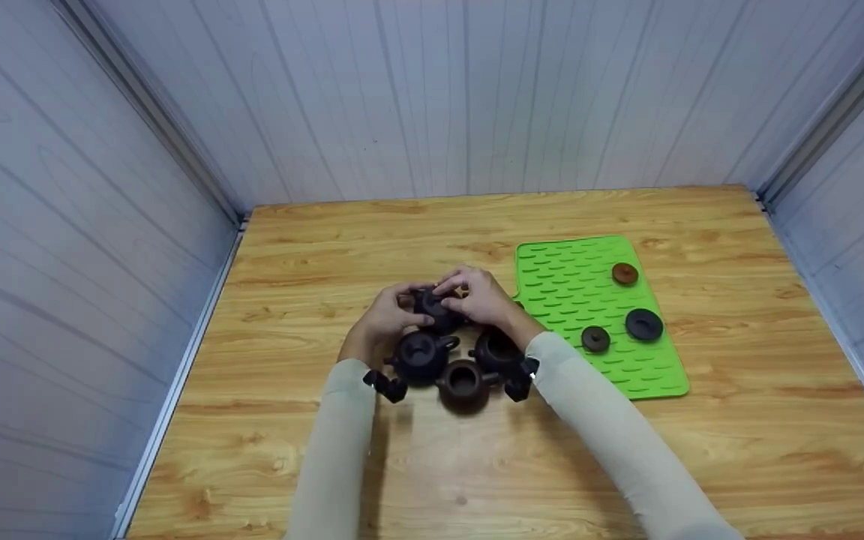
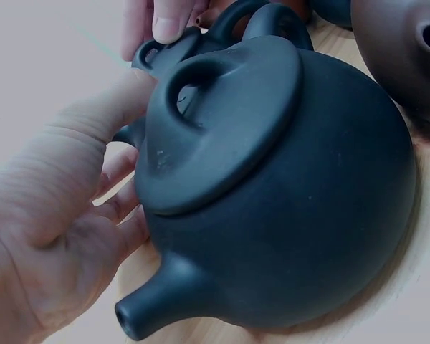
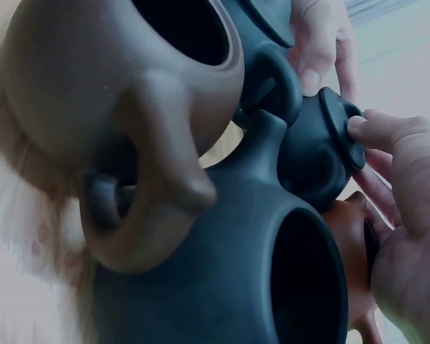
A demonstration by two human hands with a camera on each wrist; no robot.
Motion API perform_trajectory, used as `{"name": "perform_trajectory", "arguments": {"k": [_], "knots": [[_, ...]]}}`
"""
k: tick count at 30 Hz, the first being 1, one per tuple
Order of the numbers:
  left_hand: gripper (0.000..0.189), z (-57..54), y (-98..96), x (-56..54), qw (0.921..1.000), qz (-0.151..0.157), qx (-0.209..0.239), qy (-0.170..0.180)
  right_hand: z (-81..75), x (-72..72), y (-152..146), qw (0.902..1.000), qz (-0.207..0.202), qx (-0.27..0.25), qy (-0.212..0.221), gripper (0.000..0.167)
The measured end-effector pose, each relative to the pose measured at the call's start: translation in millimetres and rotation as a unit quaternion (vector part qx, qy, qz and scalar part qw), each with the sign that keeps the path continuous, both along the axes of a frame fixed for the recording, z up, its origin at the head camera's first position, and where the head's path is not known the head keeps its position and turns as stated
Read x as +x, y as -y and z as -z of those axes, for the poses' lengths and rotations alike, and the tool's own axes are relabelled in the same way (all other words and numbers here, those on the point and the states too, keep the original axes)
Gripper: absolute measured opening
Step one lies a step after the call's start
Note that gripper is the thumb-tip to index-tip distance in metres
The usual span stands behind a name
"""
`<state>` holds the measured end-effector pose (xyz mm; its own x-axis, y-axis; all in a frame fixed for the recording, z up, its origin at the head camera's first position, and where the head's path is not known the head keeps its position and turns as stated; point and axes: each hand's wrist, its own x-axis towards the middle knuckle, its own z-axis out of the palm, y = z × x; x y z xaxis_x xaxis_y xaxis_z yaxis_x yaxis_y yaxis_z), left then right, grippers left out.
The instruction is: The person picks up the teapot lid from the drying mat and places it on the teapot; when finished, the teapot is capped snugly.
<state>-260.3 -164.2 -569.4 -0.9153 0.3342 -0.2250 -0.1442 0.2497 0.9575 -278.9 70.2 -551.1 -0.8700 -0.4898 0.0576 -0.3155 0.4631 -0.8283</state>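
A small black teapot (image 1: 438, 313) stands farthest back in a cluster of teapots; its lid (image 3: 337, 127) sits on its top in the right wrist view. My left hand (image 1: 388, 313) holds that pot's body from the left, thumb on the near side. With thumb and fingertips, my right hand (image 1: 481, 298) pinches the lid. Just nearer stands a larger black teapot (image 2: 308, 186) with its lid on, close by my left hand (image 2: 64, 186). A reddish-brown teapot (image 3: 352, 251) is partly hidden beneath my right hand (image 3: 416, 208).
Nearer me are a brown teapot (image 1: 463, 397) and a black teapot (image 3: 193, 272), both lidless. On a green mat (image 1: 559, 274) at the right lie a reddish-brown lid (image 1: 625, 274), a black lid (image 1: 643, 325) and a dark brown lid (image 1: 595, 340). Panelled walls enclose the wooden table (image 1: 312, 255).
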Motion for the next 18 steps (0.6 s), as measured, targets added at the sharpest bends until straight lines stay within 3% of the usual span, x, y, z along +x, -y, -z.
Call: {"name": "perform_trajectory", "arguments": {"k": [14, 18], "knots": [[0.064, 1.7, -1.5, -1.0, 0.9992, -0.014, 0.035, 0.016, 2.1, -1.3, -0.1, 1.0000, 0.000, -0.009, 0.002, 0.024], [0.064, 0.7, 0.2, -0.6, 0.9999, 0.001, 0.011, -0.002, 3.0, -1.5, -0.7, 0.9999, 0.000, -0.014, 0.005, 0.024]]}}
